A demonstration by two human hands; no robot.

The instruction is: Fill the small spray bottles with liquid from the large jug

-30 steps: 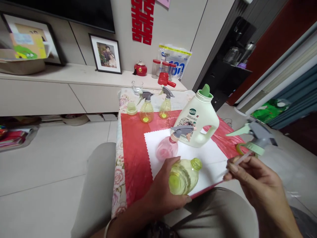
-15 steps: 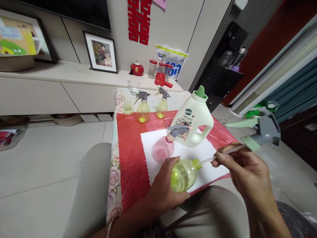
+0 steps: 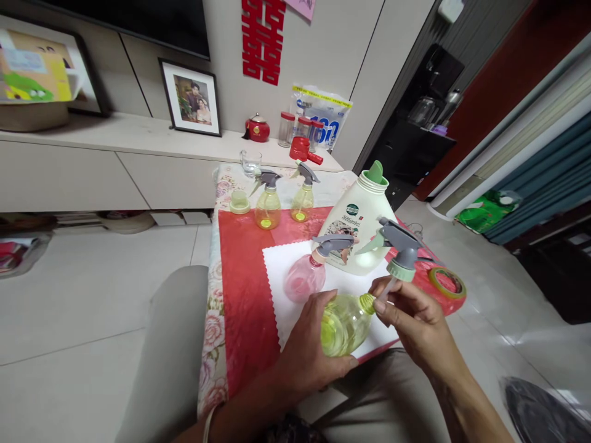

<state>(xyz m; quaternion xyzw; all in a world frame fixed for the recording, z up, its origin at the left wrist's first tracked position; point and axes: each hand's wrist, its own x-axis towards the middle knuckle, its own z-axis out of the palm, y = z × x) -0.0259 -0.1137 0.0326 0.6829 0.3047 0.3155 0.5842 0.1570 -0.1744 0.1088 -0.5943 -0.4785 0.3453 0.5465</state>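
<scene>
My left hand (image 3: 307, 344) is wrapped round a yellow-green spray bottle (image 3: 344, 323), tilted with its open neck toward the right. My right hand (image 3: 410, 320) pinches the thin tube of a grey and green trigger sprayer head (image 3: 397, 249), whose tube end sits at the bottle's neck. Both are over a white sheet (image 3: 295, 271) on a red cloth (image 3: 242, 271). A pink spray bottle (image 3: 307, 274) with a grey trigger stands just behind my left hand.
A large pale green detergent jug (image 3: 364, 224) stands behind the pink bottle. Two yellow spray bottles (image 3: 268, 206) and a small green cap (image 3: 240, 202) are at the table's far end. A tape roll (image 3: 447, 282) lies at the right edge. My knees frame the table's near edge.
My right hand has brought the sprayer head in from the right and lower, and its tube now sits at the bottle's neck. The left hand keeps holding the bottle.
</scene>
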